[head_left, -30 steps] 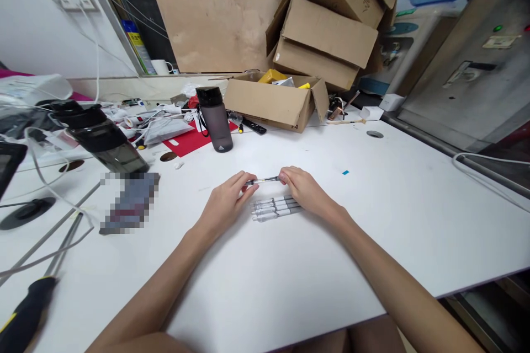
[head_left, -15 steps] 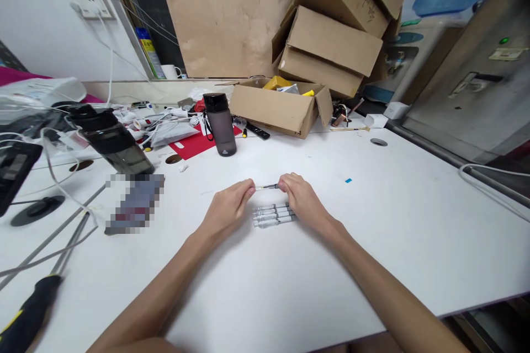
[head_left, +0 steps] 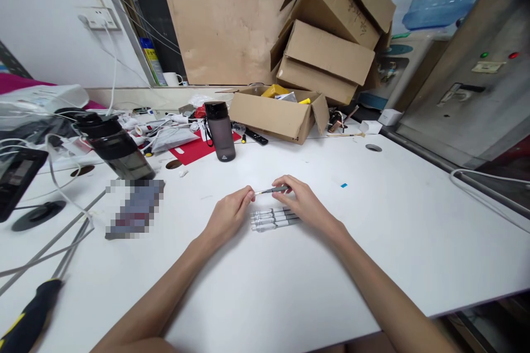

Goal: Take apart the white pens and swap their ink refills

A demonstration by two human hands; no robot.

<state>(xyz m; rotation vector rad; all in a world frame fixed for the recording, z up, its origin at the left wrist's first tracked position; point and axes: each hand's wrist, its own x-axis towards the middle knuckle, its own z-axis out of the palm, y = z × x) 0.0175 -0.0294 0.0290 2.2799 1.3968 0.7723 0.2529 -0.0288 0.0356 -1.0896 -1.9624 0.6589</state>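
Between my two hands a slim pen [head_left: 267,191] is held level above the white table. My left hand [head_left: 232,209] is closed, pinching the pen's light left end between thumb and forefinger. At the dark right end, my right hand [head_left: 304,201] has its thumb below and its fingers above, holding the dark grip part. Several white and grey pens [head_left: 271,218] lie side by side on the table just below. Their right ends are partly hidden by my right hand.
A dark water bottle [head_left: 220,135] and an open cardboard box [head_left: 269,118] stand behind. At left are a second bottle [head_left: 120,149], a blurred-out flat object [head_left: 138,209] and a screwdriver [head_left: 35,309]. A small blue scrap [head_left: 344,185] lies at right.
My right hand's fingers have loosened from a tight closed grip, showing more of the pen's dark end. My left hand keeps its pinch. The whole view has shifted slightly.
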